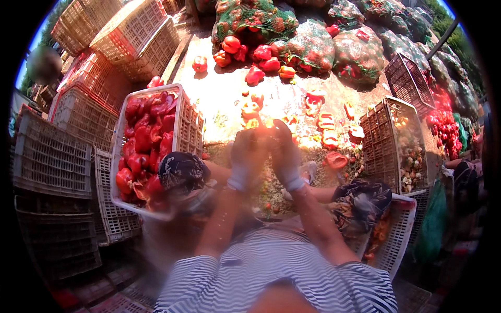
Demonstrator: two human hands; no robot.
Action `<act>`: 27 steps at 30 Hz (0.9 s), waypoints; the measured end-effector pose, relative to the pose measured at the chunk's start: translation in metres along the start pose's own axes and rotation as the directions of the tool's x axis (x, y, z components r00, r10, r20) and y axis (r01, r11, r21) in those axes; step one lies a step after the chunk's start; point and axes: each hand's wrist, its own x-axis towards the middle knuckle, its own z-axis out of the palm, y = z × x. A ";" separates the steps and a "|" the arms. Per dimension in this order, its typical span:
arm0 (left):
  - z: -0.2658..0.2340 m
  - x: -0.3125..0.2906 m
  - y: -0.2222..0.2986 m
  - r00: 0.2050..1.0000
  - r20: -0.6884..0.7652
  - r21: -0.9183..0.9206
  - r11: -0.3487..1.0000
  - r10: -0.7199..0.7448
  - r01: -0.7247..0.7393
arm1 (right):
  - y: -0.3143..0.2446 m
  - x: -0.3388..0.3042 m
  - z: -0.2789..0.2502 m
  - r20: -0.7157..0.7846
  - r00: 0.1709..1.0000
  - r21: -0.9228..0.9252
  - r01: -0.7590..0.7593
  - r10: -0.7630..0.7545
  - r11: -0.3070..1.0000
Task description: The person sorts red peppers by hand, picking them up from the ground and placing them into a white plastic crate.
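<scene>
My left hand (245,156) and my right hand (285,154), both in dark gloves with pale cuffs, meet in front of me over the work surface. Their fingers curl inward, close together; glare and blur hide what lies between them, though a reddish-orange patch shows at the fingertips. Just beyond, yellow-orange peppers (251,109) lie in bright sun. To the right are several opened pepper pieces (326,122) and a flattened red one (335,160). A white plastic crate (182,112) left of my left hand is filled with red pepper pieces (151,133).
Whole red peppers (254,76) spill by green mesh sacks (308,47) at the back. Stacked crates (52,151) line the left. On the right stands a brown crate (380,143) of scraps. Beside my right knee, a white crate (401,229) holds orange pieces. Seeds (274,190) cover the ground.
</scene>
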 end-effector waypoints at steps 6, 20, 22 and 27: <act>-0.009 -0.004 -0.003 0.963 0.125 0.310 0.912 0.239 -0.267 | 0.027 0.003 0.004 0.259 0.955 -0.179 0.192 -0.142 0.965; 0.004 -0.024 -0.027 0.956 0.191 0.048 0.970 0.225 -0.238 | 0.023 -0.010 -0.017 0.373 0.809 -0.411 0.582 -0.453 0.701; 0.009 -0.032 -0.029 0.949 0.211 -0.009 0.971 0.234 -0.238 | 0.022 -0.012 -0.023 0.470 0.761 -0.420 0.638 -0.447 0.646; 0.012 -0.036 -0.031 0.930 0.332 0.023 0.984 0.157 -0.175 | 0.008 -0.012 -0.037 0.631 0.643 -0.405 0.750 -0.433 0.523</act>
